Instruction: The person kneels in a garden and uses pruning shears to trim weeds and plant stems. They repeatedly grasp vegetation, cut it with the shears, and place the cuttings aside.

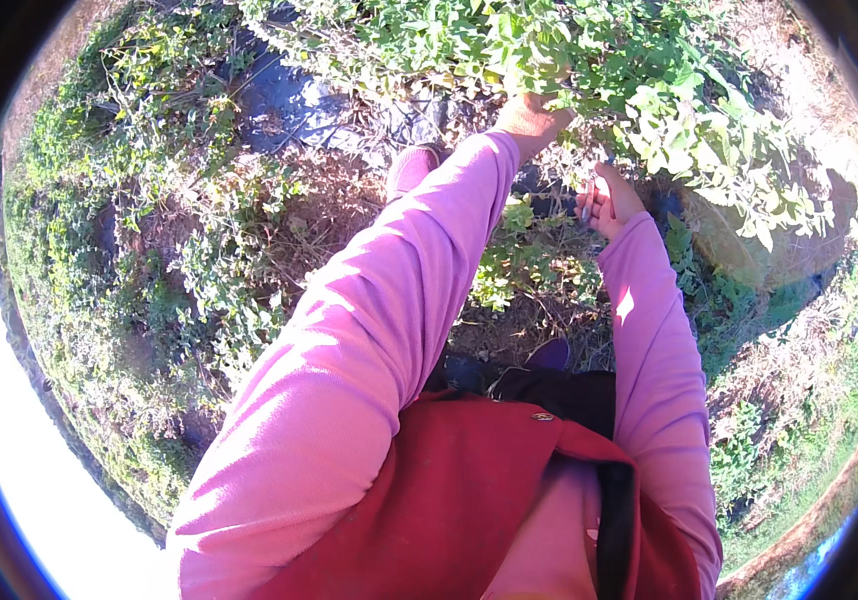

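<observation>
My left hand (534, 127) reaches into a leafy green plant (541, 45) at the top centre; leaves hide its fingers, so what they touch cannot be told. Lower and to the right, my right hand (612, 204) is turned partly palm up beneath the overhanging leaves. Its fingers curl around a small, shiny, greyish tool (586, 210), whose kind is unclear. Pale, sunlit leafy stems (699, 142) hang to the right of both hands. Pink sleeves cover both arms.
Dark ground sheeting (286, 105) shows among dry stems at the upper left. A pink shoe (412, 169) stands beside the left forearm, with another shoe (549, 354) lower down. Low green plants (211, 277) spread across the left. Dry grass and shade lie at the right.
</observation>
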The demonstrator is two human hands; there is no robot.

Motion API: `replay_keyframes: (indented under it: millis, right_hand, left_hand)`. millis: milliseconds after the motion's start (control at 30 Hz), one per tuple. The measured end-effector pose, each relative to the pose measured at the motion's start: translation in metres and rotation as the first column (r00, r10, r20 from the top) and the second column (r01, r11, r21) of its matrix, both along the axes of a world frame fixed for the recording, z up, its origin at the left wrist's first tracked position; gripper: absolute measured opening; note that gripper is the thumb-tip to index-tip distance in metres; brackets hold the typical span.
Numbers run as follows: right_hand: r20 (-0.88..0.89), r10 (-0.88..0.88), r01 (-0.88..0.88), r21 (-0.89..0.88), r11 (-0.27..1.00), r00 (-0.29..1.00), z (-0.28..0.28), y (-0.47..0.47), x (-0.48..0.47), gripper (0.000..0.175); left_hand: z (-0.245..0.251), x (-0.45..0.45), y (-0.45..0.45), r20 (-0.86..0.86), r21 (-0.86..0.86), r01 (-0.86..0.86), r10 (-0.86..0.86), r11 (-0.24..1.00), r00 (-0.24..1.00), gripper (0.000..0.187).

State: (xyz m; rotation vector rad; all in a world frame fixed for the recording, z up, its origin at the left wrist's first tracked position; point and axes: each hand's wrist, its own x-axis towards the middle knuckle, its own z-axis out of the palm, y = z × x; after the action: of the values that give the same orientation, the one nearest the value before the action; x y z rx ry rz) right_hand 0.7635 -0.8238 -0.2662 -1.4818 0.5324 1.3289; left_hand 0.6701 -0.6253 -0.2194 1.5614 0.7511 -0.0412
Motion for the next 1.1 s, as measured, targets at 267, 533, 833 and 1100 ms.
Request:
replay_keyframes:
  millis: [267, 533, 833, 1100]
  right_hand:
    - [0.016, 0.118, -0.119, 0.084, 0.989, 0.993, -0.016, 0.035, 0.012, 0.034]
    - [0.244, 0.263, -0.264, -0.028, 0.964, 0.933, -0.041, 0.05, 0.025, 0.036]
    - [0.343, 0.353, -0.283, -0.238, 0.929, 0.87, -0.026, 0.021, 0.008, 0.032]
    - [0.116, 0.199, -0.178, -0.17, 0.969, 0.973, 0.017, -0.073, -0.061, 0.045]
  left_hand:
    - [-0.027, -0.005, 0.002, 0.0, 0.187, -0.003, 0.003, 0.982, 1.0, 0.063]
    - [0.008, -0.018, 0.005, -0.037, 0.237, 0.078, -0.071, 0.968, 0.997, 0.049]
    - [0.022, -0.015, 0.001, -0.181, 0.017, 0.032, -0.029, 0.999, 0.983, 0.062]
    - [0.046, -0.042, -0.017, -0.165, -0.035, 0.1, -0.104, 0.994, 0.981, 0.048]
